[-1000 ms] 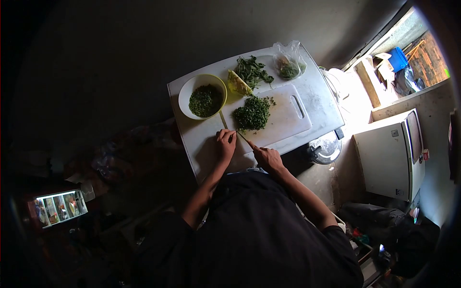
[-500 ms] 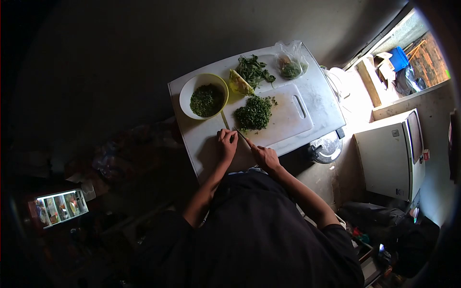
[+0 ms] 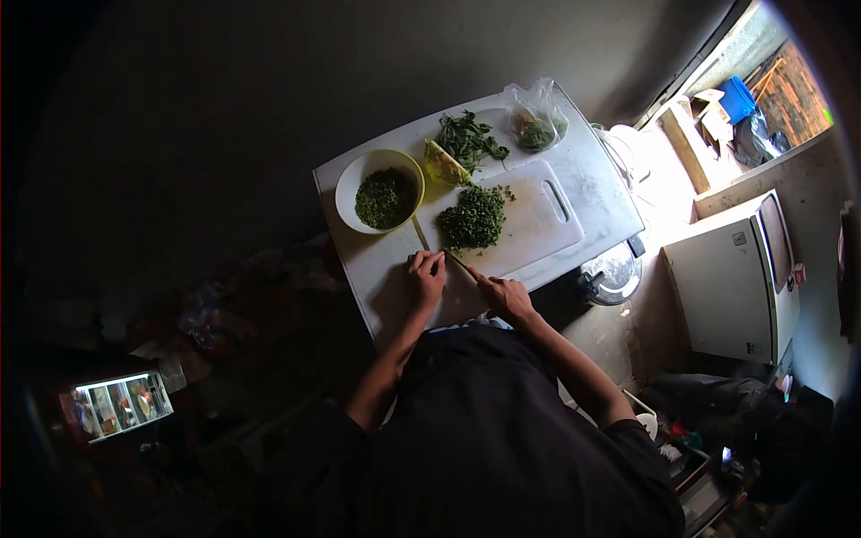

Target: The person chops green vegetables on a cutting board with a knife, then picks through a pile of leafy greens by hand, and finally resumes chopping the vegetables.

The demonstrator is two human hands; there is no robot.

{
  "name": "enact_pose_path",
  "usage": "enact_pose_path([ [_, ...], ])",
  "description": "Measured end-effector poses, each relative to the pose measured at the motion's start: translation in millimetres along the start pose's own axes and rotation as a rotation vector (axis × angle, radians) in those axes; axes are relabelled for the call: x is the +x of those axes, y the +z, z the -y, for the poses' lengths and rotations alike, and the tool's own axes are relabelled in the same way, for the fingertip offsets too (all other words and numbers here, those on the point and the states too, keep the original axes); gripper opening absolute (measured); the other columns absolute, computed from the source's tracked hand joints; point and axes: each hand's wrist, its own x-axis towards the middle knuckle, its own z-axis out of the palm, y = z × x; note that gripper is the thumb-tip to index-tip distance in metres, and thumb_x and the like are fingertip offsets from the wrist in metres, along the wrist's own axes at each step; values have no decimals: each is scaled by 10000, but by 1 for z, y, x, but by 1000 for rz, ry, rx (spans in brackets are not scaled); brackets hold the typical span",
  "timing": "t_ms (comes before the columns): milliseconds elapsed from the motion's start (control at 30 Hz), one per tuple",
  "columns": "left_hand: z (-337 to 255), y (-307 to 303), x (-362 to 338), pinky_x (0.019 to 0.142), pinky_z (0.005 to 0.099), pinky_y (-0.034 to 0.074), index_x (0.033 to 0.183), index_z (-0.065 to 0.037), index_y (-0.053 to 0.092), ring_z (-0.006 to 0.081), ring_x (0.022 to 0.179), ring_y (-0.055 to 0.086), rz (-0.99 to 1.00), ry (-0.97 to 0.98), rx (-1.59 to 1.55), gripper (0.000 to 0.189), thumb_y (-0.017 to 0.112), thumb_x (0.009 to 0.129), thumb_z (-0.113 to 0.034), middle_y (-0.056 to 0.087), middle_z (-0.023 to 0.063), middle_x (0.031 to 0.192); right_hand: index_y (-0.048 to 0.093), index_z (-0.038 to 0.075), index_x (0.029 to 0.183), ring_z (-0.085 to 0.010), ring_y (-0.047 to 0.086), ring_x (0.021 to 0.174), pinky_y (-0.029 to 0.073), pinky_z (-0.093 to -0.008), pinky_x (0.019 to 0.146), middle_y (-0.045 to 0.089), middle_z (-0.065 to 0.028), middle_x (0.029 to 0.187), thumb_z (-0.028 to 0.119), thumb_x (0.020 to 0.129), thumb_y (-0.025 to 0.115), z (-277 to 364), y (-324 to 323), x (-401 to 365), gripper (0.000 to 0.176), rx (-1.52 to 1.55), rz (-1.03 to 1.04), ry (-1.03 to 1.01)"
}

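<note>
My right hand (image 3: 508, 298) is wrapped round the handle of a knife (image 3: 459, 263), whose blade slants up and left over the near edge of the white cutting board (image 3: 529, 247). Close to the blade's tip, my left hand (image 3: 428, 272) has its fingers curled together; whatever they may pinch is too small to make out. A heap of finely chopped green leaves (image 3: 473, 218) covers the board's left half. Beyond the left hand stands a white and yellow-green bowl (image 3: 348, 199) with more chopped greens (image 3: 386, 197) inside.
Whole leafy stems (image 3: 468, 139) lie behind the board, beside a crumpled yellowish packet (image 3: 445, 165). A clear plastic bag (image 3: 536, 125) with greens sits at the table's far right corner. Past the right edge are a lidded pot (image 3: 614, 276) and a white fridge (image 3: 726, 278).
The camera view has shifted slightly. Both hands and the knife stay at the board's near left corner, with little movement relative to it.
</note>
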Motion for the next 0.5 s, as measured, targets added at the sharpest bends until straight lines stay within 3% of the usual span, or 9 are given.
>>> enact_pose_path([
  [333,-3,-5,4,766,422,507,895,-51,731,308,870,600,20,-41,32,87,752,813,-72,619,87,890,326,264,1561,-347,669,652,519,-474,557,718,-117,906,187,962,522,19,-20,6,635,7,73,84],
  [400,-1,-3,3,769,422,508,891,-52,730,309,874,598,24,-58,31,91,752,805,-67,615,87,890,379,244,1536,-353,657,622,505,-484,542,701,-132,803,151,946,521,21,-19,3,614,16,32,45],
  [500,2,0,1,773,422,506,886,-56,727,311,878,594,3,-47,-26,93,746,796,-60,601,89,890,385,224,1533,-348,655,615,501,-480,536,694,-142,781,135,939,522,22,-17,1,617,-12,30,26],
])
